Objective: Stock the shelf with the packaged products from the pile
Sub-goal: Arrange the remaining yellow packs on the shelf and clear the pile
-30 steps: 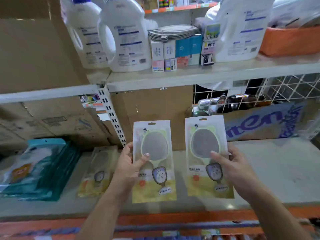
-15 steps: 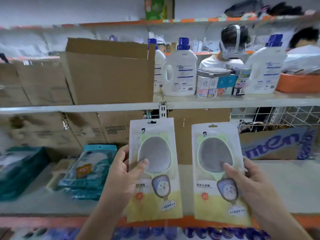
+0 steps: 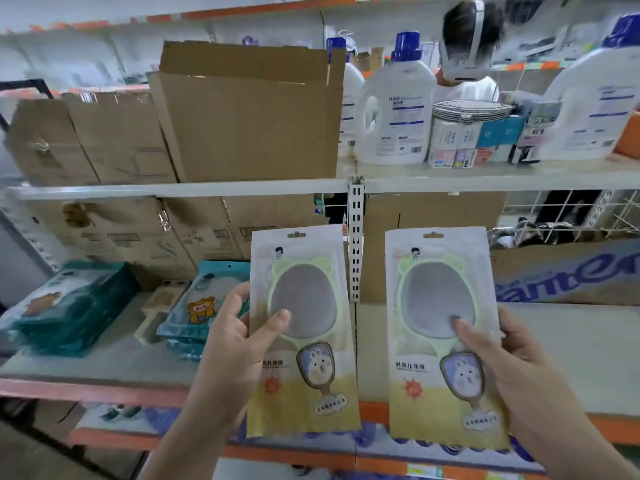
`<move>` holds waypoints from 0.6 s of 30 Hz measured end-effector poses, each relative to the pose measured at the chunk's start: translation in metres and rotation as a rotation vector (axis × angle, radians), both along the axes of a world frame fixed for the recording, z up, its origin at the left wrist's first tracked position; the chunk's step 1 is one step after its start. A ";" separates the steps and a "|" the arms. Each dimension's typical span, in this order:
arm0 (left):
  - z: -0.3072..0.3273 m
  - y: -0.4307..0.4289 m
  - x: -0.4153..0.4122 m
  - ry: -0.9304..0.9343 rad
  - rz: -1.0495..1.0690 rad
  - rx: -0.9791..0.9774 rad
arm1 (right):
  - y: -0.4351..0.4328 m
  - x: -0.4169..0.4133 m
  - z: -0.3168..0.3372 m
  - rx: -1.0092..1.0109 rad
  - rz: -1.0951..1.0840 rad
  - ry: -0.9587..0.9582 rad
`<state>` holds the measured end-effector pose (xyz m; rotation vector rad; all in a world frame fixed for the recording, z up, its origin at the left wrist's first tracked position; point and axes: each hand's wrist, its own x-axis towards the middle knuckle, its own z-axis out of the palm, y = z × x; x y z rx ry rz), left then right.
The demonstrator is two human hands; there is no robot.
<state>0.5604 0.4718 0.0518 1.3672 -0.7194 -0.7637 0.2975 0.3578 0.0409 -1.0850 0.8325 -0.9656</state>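
Where boxes crowd the shelf — detergent jugs, teal packets.

Left hand showing bare, short trimmed left thumbnail catching light. Left forearm showing bare down to bottom edge. Right hand showing bare, right thumbnail blurring darker. Right forearm showing bare likewise.

Two mirror packets, three detergent jugs, two teal packet stacks
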 end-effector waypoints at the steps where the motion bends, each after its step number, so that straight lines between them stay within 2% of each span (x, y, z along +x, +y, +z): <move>1: 0.000 -0.001 -0.002 0.000 -0.006 0.014 | -0.002 0.000 -0.002 0.023 0.001 0.000; 18: -0.013 -0.040 0.003 0.047 -0.016 0.074 | -0.061 0.015 -0.016 0.066 0.057 -0.074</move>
